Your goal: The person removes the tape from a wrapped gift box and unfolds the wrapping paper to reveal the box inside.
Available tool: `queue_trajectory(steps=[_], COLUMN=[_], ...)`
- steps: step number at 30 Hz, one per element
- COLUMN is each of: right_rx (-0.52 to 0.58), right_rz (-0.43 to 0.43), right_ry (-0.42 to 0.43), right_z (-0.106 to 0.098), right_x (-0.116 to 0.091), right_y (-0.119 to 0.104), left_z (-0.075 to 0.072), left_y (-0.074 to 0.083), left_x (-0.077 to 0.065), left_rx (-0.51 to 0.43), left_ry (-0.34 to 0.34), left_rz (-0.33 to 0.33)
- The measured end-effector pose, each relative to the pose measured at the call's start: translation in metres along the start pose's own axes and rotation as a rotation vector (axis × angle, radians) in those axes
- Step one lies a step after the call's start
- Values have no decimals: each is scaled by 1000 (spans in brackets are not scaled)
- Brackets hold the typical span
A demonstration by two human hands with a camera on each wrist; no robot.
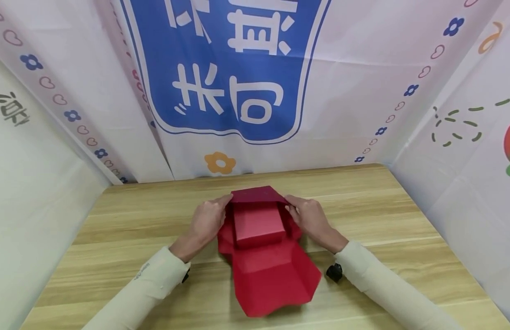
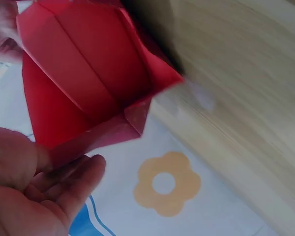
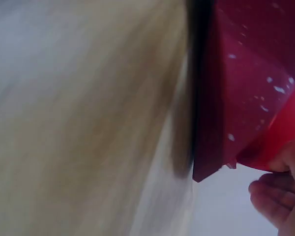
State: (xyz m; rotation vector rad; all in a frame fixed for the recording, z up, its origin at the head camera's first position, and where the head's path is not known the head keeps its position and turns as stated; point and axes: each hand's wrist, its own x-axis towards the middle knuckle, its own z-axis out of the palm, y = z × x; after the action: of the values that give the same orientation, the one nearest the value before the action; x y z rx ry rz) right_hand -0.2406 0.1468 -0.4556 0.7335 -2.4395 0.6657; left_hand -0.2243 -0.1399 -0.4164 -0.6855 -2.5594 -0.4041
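A red box [image 1: 259, 223] sits inside an unfolded red paper wrapper [image 1: 275, 286] on the table, and one wrapper panel spreads toward the front edge. At the back, a darker red flap [image 1: 255, 194] stands over the box. My left hand [image 1: 207, 220] pinches that flap's left corner between thumb and fingers; the left wrist view shows the left hand [image 2: 44, 187] at the paper's edge. On the other side, my right hand [image 1: 312, 220] pinches the flap's right corner. In the right wrist view, the right hand [image 3: 285, 189] grips the paper, whose outer face carries pale specks.
The wood-grain table [image 1: 147, 220] runs back to a printed white cloth [image 1: 349, 101] with a blue panel. Cloth walls stand at left and right. A small black object [image 1: 334, 272] is by the right cuff.
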Motion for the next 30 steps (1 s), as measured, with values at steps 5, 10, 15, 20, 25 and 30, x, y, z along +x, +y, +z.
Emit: queue_trajectory(steps=[5,10,15,20,25,30], right_rx=[183,198,193,238,437,631], right_rz=[131,167,201,265,374,465], right_ry=[76,140,153,146,214,264], right_z=[-3,-4,-4,-7,-11,-12], right_x=[5,9,8,11,19,28], right_y=[4,7,10,12,20,25], left_z=[4,8,6,-9,-23,-28], left_y=[-15,-20,-22,-26,-35,-43], left_x=[0,-8,-11,1,15,23], left_rx=[-63,-98,-131,-211,-313,-396], left_ry=[128,64,-30,-12,68,99], left_rz=[-3,-8,-86,-180,-269,-350])
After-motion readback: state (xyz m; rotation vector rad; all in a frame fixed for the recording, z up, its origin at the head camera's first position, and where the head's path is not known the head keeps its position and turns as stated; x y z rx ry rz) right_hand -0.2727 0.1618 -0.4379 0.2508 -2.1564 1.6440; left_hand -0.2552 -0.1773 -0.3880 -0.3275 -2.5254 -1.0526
